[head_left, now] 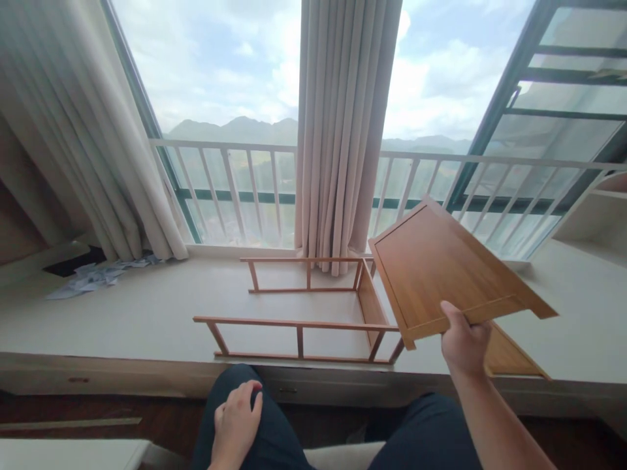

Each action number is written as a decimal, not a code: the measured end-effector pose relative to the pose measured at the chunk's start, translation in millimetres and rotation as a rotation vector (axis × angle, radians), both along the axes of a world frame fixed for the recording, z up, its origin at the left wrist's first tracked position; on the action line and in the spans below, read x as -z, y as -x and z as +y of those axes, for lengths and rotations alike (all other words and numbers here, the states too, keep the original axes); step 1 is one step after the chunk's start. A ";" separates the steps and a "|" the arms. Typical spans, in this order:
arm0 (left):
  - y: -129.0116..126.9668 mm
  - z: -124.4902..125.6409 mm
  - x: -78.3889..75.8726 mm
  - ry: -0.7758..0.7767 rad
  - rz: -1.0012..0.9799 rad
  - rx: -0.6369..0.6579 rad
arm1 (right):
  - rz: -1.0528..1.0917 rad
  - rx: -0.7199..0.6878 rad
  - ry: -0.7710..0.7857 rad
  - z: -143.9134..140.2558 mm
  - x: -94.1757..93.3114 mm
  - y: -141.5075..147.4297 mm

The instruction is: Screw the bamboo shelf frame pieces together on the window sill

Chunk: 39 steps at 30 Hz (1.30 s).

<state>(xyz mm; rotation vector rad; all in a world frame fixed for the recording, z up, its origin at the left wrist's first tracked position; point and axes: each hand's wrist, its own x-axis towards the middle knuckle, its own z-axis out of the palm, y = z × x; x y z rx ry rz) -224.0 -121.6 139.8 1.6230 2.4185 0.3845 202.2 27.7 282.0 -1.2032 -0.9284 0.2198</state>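
Observation:
My right hand [464,344] grips the near edge of a flat wooden panel [441,267] and holds it tilted in the air above the window ledge. A partly built wooden frame [298,323] with two slatted rails and an end board lies on the ledge to the left of the panel. Under the held panel, a second wooden board [509,358] rests on the ledge. My left hand [236,421] lies on my left knee, fingers loosely curled, holding nothing.
The pale ledge [137,313] runs along a large window with a white railing [230,176]. A gathered curtain [343,130] hangs at centre behind the frame, another curtain [78,130] at left. Crumpled paper [93,277] lies at the far left. A white shelf [595,215] stands at right.

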 end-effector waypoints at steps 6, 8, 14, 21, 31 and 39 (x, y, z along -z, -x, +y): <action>-0.2 -5.4 2.2 -0.033 0.022 0.020 | -0.173 -0.357 0.134 38.6 -25.8 134.5; 1.5 -7.7 3.7 -0.046 0.021 0.013 | -0.274 -0.422 0.138 52.1 -22.6 162.0; 3.1 -13.8 1.8 -0.056 0.007 0.004 | -0.433 -0.493 0.168 83.4 -6.2 210.9; 2.0 -0.7 -5.5 -0.122 -0.075 -0.030 | -0.415 -0.513 0.177 94.4 17.8 238.2; -16.0 95.1 -105.7 -0.513 -0.082 0.269 | -0.410 -0.544 0.187 98.6 32.9 252.9; -9.2 191.3 -127.1 -0.246 -0.516 0.302 | -0.471 -0.571 0.286 96.8 59.3 265.0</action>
